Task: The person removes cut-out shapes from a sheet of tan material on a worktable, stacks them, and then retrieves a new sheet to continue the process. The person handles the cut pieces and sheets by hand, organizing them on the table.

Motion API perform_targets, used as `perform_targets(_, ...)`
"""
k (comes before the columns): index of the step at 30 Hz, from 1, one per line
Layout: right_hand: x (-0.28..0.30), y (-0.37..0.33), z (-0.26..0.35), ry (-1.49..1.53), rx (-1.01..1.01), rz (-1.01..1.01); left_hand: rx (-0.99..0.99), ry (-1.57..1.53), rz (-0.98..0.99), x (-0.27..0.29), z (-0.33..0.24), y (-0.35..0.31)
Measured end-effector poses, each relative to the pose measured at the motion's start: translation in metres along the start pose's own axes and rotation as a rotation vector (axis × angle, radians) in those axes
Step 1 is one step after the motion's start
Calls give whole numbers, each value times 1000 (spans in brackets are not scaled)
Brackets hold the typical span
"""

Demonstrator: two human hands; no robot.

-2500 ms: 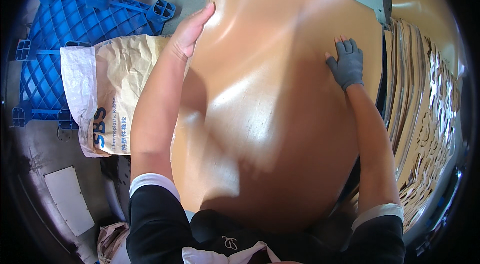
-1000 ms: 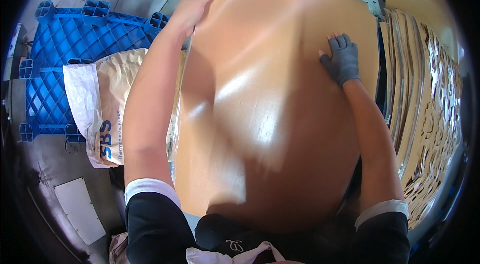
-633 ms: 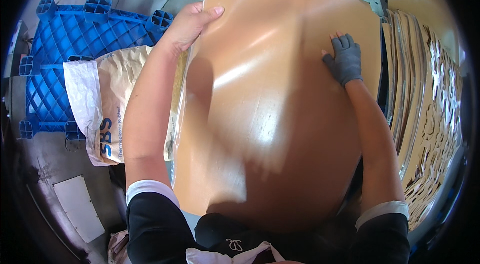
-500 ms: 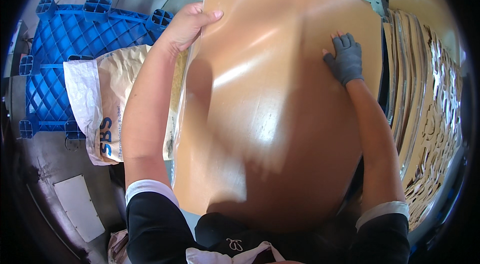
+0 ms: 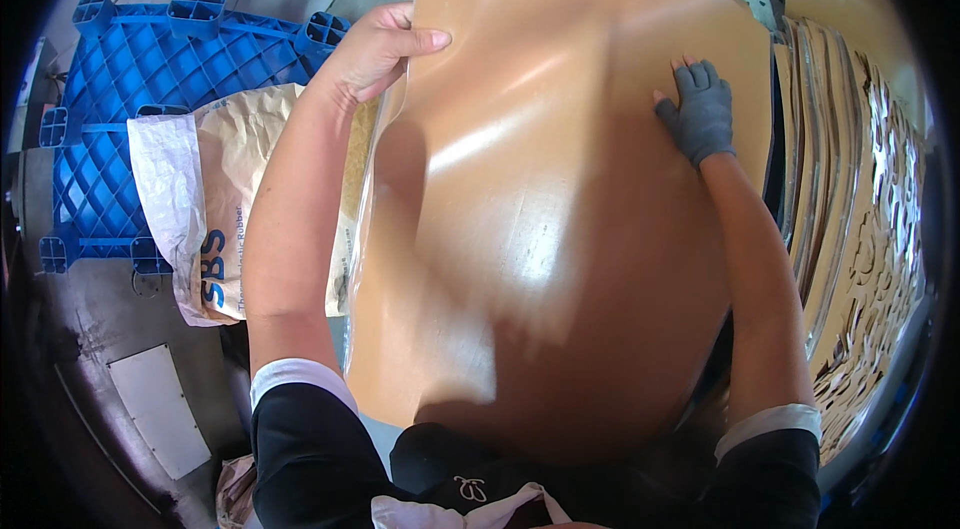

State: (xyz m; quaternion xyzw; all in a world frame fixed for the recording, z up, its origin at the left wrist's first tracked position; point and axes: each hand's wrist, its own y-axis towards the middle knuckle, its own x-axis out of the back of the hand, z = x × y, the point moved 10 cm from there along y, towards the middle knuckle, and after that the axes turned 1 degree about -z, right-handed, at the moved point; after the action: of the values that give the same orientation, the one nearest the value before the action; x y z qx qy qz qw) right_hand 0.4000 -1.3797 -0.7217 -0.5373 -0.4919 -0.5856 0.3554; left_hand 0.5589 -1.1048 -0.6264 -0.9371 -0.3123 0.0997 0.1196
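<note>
A large, glossy tan sheet [image 5: 520,229] fills the middle of the view and reaches close to my body, its surface slightly wavy. At its upper left edge, my left hand [image 5: 378,54] pinches the sheet, thumb on top and fingers hidden underneath. My right hand [image 5: 698,114], in a grey glove with bare fingertips, rests flat on the sheet near its right edge, fingers stretched out. Shadows of my arms fall across the sheet.
On the left a blue plastic pallet [image 5: 125,79] stands behind a crumpled paper sack [image 5: 240,189]. A stack of cut tan sheets with holes [image 5: 865,269] lies at the right. A white panel [image 5: 160,411] is at the lower left.
Both hands and the sheet's upper part sit very slightly farther right in the picture. My left hand keeps its grip, and the right stays flat on the surface.
</note>
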Motion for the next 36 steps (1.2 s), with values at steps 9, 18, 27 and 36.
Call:
perform_targets(9,3,0,0,36,11,-26,-7,-8,1,1,4,-3)
perform_targets(18,4,0,-2,65,-1,-9,-30,-57,-48,6,4,-4)
perform_targets(27,8,-1,1,53,-4,-29,-16,-108,-60,10,6,-4)
perform_targets(36,5,-3,-3,93,-4,-53,-299,418,-518,49,0,-13)
